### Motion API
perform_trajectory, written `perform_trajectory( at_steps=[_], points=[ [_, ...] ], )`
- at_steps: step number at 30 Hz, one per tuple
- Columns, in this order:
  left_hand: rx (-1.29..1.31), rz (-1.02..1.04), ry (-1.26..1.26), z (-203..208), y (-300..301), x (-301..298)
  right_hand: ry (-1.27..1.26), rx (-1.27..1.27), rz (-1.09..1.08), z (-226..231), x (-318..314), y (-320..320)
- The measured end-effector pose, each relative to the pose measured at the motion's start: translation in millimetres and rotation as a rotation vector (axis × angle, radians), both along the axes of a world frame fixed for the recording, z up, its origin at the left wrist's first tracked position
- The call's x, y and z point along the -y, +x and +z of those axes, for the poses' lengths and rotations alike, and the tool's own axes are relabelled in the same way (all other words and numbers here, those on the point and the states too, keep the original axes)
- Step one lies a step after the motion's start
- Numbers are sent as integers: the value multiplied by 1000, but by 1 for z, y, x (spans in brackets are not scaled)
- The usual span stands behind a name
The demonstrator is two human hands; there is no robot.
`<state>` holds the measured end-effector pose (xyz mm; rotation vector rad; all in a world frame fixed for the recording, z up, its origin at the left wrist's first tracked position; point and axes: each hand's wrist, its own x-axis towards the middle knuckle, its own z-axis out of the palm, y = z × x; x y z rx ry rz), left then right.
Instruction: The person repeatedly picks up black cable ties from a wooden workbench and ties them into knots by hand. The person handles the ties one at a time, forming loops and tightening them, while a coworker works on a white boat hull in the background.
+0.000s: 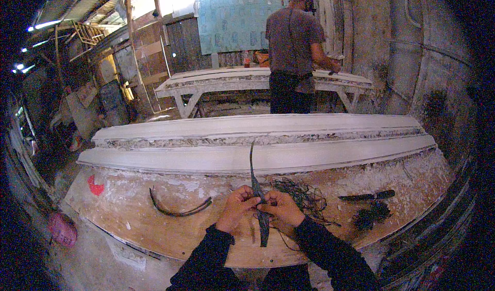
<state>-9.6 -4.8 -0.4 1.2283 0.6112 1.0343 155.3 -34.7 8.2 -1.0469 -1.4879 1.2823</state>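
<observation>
A long, dark, flat strip runs upright in front of me. It tapers to a thin tip over the nearer white moulding. My left hand pinches its middle from the left side, thumb toward the strip. From the other side my right hand grips the same part, fingertips nearly meeting those of the left. Beside the right hand lies a loose tangle of dark strands, partly hidden by that hand. Left of my hands, a few curved dark strips rest on the wooden tabletop.
Two long white mouldings span the table's far side. At right lie a dark-handled knife and a bushy dark bundle. A red patch marks the left. Another person stands at a second table.
</observation>
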Motion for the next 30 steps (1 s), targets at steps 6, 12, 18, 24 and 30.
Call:
perform_trajectory(
  at_steps=[6,12,18,24,30],
  points=[
    [-18,-31,27,4,-1,1,-16,15,29,1,0,2],
    [19,-39,-9,12,-1,7,-77,-28,11,7,4,0],
    [41,-38,-23,6,-1,3,10,17,0,9,3,0],
    [46,6,-37,0,-1,1,-36,14,-22,12,4,0],
    [55,38,-63,-1,0,-1,-14,-34,-15,10,3,1]
  ],
)
